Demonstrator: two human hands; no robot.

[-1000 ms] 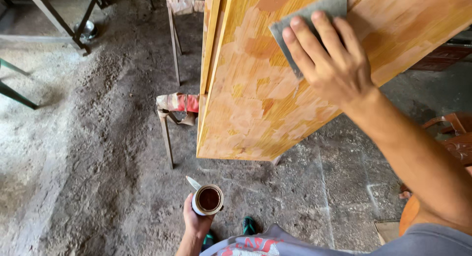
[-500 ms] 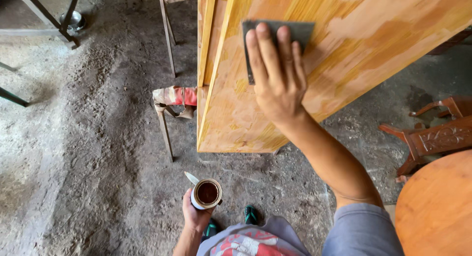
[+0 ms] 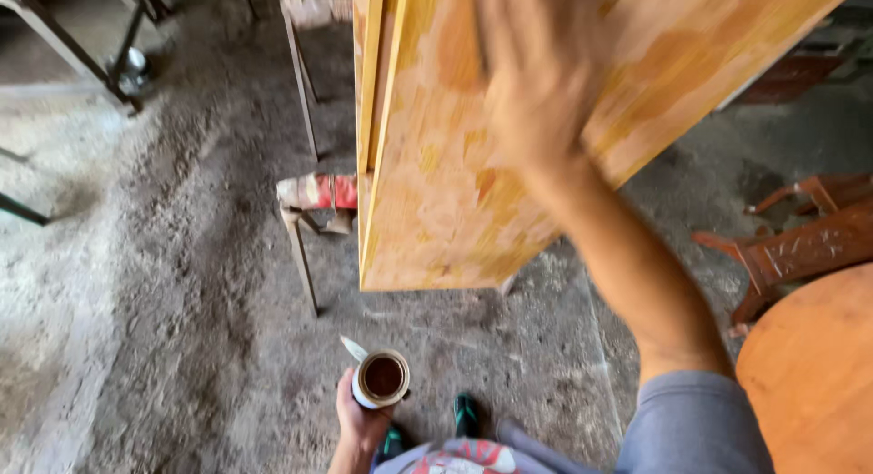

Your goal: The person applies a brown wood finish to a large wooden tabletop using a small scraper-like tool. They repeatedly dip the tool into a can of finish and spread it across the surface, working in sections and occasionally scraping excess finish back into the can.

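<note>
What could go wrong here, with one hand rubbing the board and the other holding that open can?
The open can of dark liquid sits in the left hand alone, low over the feet; a jolt might slop it onto the floor or shoes. The right hand is blurred with fast motion over the yellow-orange board, so it may slip off the edge. The board rests on a thin-legged trestle and might shift under pressure.

A woodworking workshop: dusty concrete floor (image 3: pixel 164 283), stained wooden panel (image 3: pixel 455 165) on trestles (image 3: pixel 305 219), carved chair (image 3: pixel 800 247)

Streaked yellow-orange wooden panel (image 3: pixel 455 210) on trestles, open tin (image 3: pixel 381 378) of dark stain
</note>
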